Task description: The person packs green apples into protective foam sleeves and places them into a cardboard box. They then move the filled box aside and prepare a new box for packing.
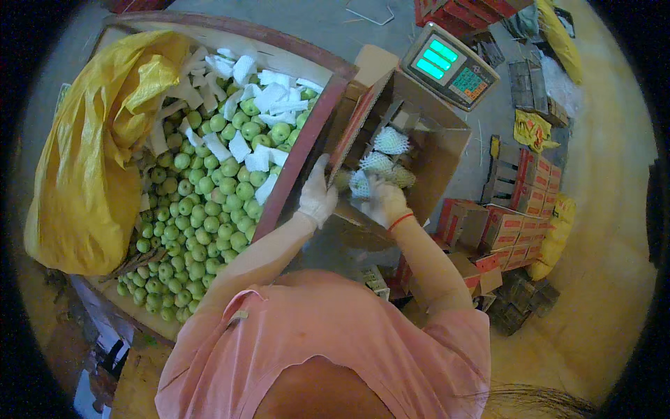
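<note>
An open cardboard box (437,173) stands before me, holding several fruits in white foam net sleeves (391,140). My left hand (318,195), in a pale knit glove, rests at the box's left wall, its fingers along the edge. Inside the near part of the box is my right hand (386,203), also gloved and slightly blurred, touching a net-sleeved fruit (359,184); whether it grips the fruit is hard to tell. To the left, a large wooden-sided bin (301,152) holds many green apples (227,186) with loose white foam nets (275,97) on top.
A digital scale display (450,65) stands beyond the box's far edge. A yellow woven sack (89,173) lies over the bin's left side. Stacked cartons (515,230), a wooden pallet (501,173) and red crates (460,15) are on the floor to the right and far side.
</note>
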The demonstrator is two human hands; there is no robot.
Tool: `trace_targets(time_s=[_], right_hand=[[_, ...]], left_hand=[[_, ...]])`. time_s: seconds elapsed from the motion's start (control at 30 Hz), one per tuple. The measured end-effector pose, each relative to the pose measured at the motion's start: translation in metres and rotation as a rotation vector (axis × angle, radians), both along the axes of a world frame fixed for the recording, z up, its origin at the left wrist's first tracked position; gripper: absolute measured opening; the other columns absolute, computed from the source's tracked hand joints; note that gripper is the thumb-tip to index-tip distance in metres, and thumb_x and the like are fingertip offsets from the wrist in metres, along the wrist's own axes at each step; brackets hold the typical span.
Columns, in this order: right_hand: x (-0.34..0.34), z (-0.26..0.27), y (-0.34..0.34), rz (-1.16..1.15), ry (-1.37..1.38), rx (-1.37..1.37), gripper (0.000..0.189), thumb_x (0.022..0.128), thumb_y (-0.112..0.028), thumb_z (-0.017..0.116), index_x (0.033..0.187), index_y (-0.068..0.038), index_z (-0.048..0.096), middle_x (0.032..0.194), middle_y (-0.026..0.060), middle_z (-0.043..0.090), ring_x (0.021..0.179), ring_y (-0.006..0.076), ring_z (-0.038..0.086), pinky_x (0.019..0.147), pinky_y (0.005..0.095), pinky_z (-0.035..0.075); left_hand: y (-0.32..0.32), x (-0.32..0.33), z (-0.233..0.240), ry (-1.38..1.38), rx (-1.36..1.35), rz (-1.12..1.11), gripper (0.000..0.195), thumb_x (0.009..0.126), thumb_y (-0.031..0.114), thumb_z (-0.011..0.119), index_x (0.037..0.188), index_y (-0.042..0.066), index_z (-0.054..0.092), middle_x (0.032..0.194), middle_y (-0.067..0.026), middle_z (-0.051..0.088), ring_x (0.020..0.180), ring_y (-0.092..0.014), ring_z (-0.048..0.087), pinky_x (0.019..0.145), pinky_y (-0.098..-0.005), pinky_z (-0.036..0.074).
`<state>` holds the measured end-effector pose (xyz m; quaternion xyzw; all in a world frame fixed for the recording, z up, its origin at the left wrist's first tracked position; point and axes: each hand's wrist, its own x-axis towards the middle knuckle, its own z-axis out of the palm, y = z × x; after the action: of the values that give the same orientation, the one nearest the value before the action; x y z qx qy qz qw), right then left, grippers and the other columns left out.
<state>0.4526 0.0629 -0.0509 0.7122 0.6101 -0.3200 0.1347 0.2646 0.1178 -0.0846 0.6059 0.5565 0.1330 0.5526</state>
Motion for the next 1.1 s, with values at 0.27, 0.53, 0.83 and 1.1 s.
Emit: trace_targets(time_s=[0.27, 0.53, 0.83, 1.1], right_hand=[[-0.013, -0.022, 0.021, -0.104, -0.061, -0.111, 0.090, 0.076, -0.030, 0.075, 0.151, -0.006, 0.031, 0.144, 0.0233, 0.046, 0.125, 0.0413, 0.051, 0.105, 0.0445, 0.045], [0.033, -0.167, 0.033, 0.338, -0.546, 0.129, 0.072, 0.086, -0.041, 0.058, 0.148, -0.007, 0.040, 0.148, 0.0189, 0.044, 0.135, 0.0360, 0.044, 0.111, 0.0430, 0.038], [-0.008, -0.070, 0.078, -0.093, 0.258, -0.024, 0.055, 0.095, -0.040, 0.054, 0.142, -0.013, 0.050, 0.145, 0.0123, 0.051, 0.136, 0.0321, 0.044, 0.113, 0.0472, 0.035], [0.008, -0.116, 0.035, -0.633, 0.875, -0.082, 0.043, 0.099, -0.027, 0.053, 0.137, -0.006, 0.053, 0.136, 0.0132, 0.055, 0.124, 0.0298, 0.051, 0.106, 0.0425, 0.042]], left_hand=[[0.006, 0.000, 0.001, 0.014, -0.032, 0.050, 0.060, 0.087, 0.005, 0.056, 0.144, 0.006, 0.039, 0.132, -0.0257, 0.056, 0.124, -0.041, 0.053, 0.106, -0.0448, 0.042], [0.024, -0.001, 0.037, -0.062, -0.253, 0.064, 0.049, 0.094, 0.012, 0.053, 0.141, 0.006, 0.043, 0.123, -0.0285, 0.059, 0.119, -0.045, 0.055, 0.099, -0.0479, 0.046], [0.028, -0.106, 0.073, -0.387, 0.094, 0.035, 0.031, 0.093, 0.015, 0.060, 0.120, 0.001, 0.061, 0.114, -0.0189, 0.067, 0.108, -0.032, 0.064, 0.093, -0.0411, 0.050], [0.016, -0.223, -0.117, 0.369, -0.008, -0.222, 0.027, 0.090, 0.018, 0.060, 0.115, 0.009, 0.059, 0.110, -0.0166, 0.065, 0.103, -0.036, 0.065, 0.089, -0.0461, 0.052]])
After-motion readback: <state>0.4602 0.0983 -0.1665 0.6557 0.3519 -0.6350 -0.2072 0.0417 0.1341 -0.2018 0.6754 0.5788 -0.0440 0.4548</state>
